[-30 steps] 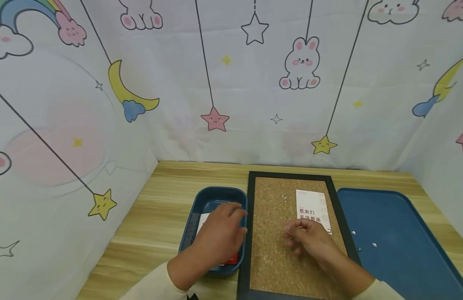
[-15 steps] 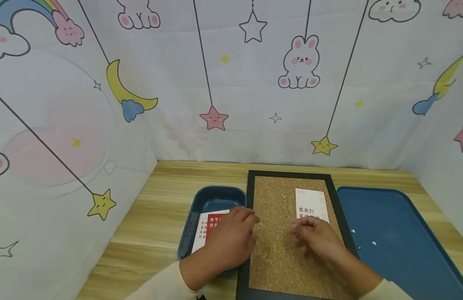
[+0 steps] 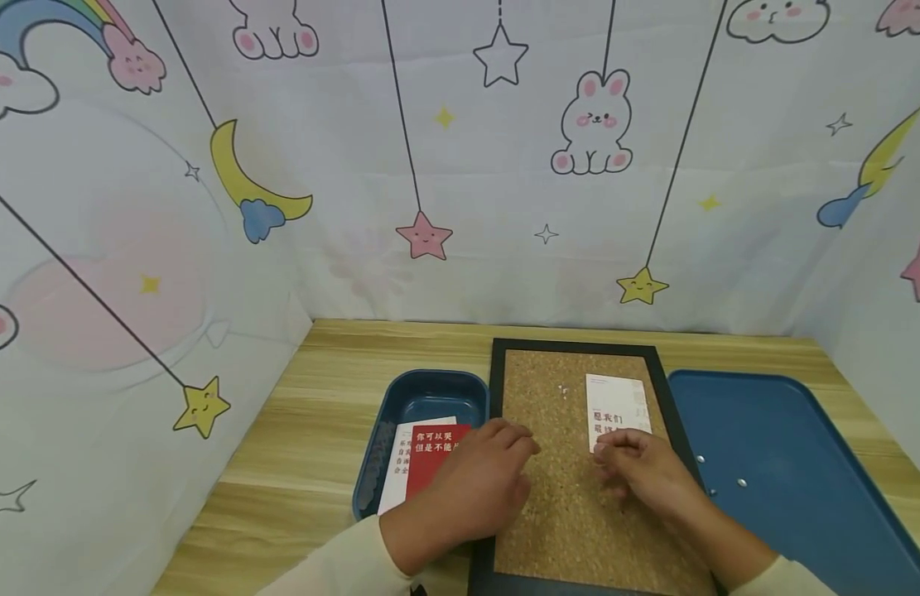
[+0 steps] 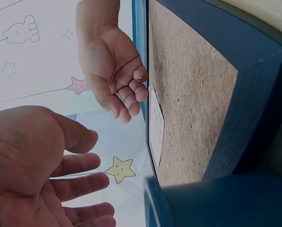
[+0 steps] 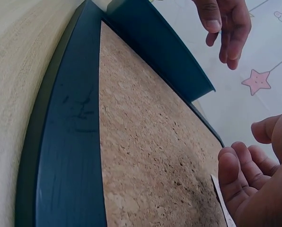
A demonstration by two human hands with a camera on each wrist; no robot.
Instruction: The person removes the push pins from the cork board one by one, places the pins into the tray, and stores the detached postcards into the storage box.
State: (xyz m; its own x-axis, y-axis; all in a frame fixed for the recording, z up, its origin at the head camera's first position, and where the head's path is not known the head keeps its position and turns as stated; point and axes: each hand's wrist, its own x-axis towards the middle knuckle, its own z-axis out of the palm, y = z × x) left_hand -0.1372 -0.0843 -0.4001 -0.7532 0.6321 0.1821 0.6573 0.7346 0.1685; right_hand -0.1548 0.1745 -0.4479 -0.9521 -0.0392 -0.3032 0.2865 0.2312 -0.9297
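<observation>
- Left hand (image 3: 478,484) has moved from the bin (image 3: 430,397) toward 3 o'clock, onto the corkboard's (image 3: 556,497) edge, fingers relaxed, holding nothing.
- Red card (image 3: 433,451) in the bin is now uncovered.
- Right hand (image 3: 642,472), loosely curled and empty, stays at the white card's (image 3: 616,397) 6 o'clock edge.

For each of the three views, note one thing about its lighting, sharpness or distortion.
Head view: even, soft light, sharp, with wide-angle bending at the edges. Left wrist view: rotated, backdrop washed out, left hand close and soft. Right wrist view: cork board sharp and tilted, right hand close and cropped at the edge.
</observation>
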